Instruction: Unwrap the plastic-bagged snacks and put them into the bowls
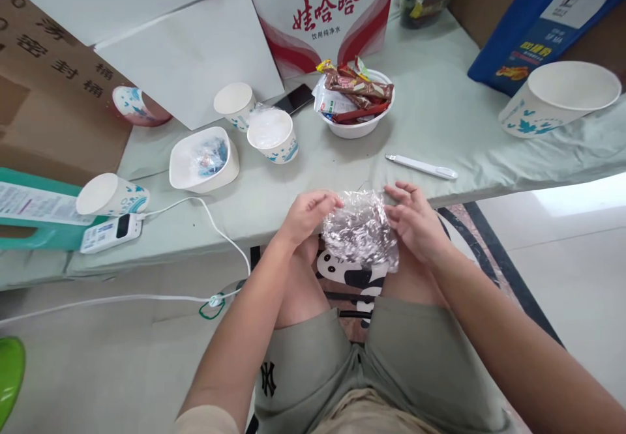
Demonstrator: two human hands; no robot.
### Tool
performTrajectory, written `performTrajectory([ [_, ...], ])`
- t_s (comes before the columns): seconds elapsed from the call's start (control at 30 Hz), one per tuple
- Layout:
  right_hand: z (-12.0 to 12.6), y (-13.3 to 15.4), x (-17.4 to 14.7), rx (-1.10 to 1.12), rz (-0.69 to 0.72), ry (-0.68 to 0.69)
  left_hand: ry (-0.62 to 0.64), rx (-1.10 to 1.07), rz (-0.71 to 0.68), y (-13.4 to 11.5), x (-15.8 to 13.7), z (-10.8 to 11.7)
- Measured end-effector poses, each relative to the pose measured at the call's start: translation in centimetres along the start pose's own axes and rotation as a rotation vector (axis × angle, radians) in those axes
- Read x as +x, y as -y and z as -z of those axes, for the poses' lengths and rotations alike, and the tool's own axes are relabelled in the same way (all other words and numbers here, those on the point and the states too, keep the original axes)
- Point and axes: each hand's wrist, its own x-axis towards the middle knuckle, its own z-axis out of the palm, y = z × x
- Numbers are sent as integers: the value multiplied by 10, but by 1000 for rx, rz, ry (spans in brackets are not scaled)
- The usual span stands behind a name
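Note:
My left hand (309, 215) pinches the upper left corner of a crinkled, clear plastic bag (360, 229) between thumb and fingers. The bag hangs over my lap at the table's front edge, and I make out nothing inside it. At the bag's right side is my right hand (415, 220), open, its fingers spread and the fingertips against or very near the plastic. Just beyond that hand a white utility knife (421, 166) lies on the table. Behind the bag, a white bowl (356, 129) holds several wrapped snack sticks (359, 92).
The cloth-covered table (313, 167) carries paper cups (278, 150), a white tub (205, 180) with plastic wrappers and a dark phone (294, 100). A white power bank (111, 233) trails a cable (215, 219). A large paper bucket (557, 101) and blue jug (513, 43) stand right; cartons (323, 20) line the back.

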Motion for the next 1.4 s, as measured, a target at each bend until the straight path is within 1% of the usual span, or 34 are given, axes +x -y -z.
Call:
performTrajectory([
  [0.07, -9, 11, 1, 22, -57, 68, -10, -22, 14, -8, -2, -2],
  [0.13, -19, 23, 2, 64, -101, 126, -29, -183, 32, -14, -6, -5],
  [0.17, -23, 28, 2, 91, -107, 123, -33, -285, 51, -15, -8, -7],
  [0.23, -30, 33, 3, 148, -92, 58, 3, -422, 139, -14, -10, -12],
  [0.3, -34, 33, 2, 207, -76, -20, 65, -432, 252, -7, -12, -17],
  [0.33, -34, 32, 2, 231, -78, -27, 78, -415, 298, -4, -12, -19],
  [0.4, -32, 29, 0, 248, -118, 47, 43, -365, 335, 2, -12, -22],
  [0.47, -30, 28, -2, 212, -183, 151, -32, -283, 301, 4, -11, -21],
  [0.53, -29, 29, -4, 167, -214, 183, -63, -177, 252, 3, -10, -17],
  [0.6, -30, 31, -4, 163, -201, 153, -31, -128, 233, 0, -10, -11],
  [0.7, -32, 35, -2, 205, -173, 124, 63, -191, 246, -6, -11, -1],
  [0.73, -33, 36, -1, 214, -162, 105, 76, -214, 236, -8, -10, 3],
  [0.83, -31, 38, 4, 251, -106, 19, 49, -245, 177, -11, -4, 11],
  [0.87, -30, 39, 6, 269, -89, 15, 34, -252, 161, -11, -1, 14],
  [0.93, -31, 41, 10, 289, -72, 58, 13, -247, 145, -8, 6, 18],
  [1.0, -36, 45, 16, 230, -108, 100, -19, -166, 113, -3, 12, 22],
  [1.07, -45, 50, 22, 68, -174, 93, -59, -60, 64, 2, 17, 25],
  [1.13, -54, 55, 30, -107, -236, 87, -53, -8, 29, 6, 20, 30],
  [1.17, -58, 58, 34, -173, -260, 112, -33, -8, 10, 7, 22, 33],
  [1.23, -65, 64, 42, -262, -289, 220, -10, 5, -61, 8, 26, 41],
  [1.3, -71, 69, 50, -355, -260, 290, -12, 33, -141, 10, 29, 51],
  [1.33, -73, 71, 54, -409, -219, 281, -10, 39, -157, 10, 30, 55],
  [1.4, -80, 74, 63, -513, -130, 230, 12, 6, -140, 11, 31, 64],
])
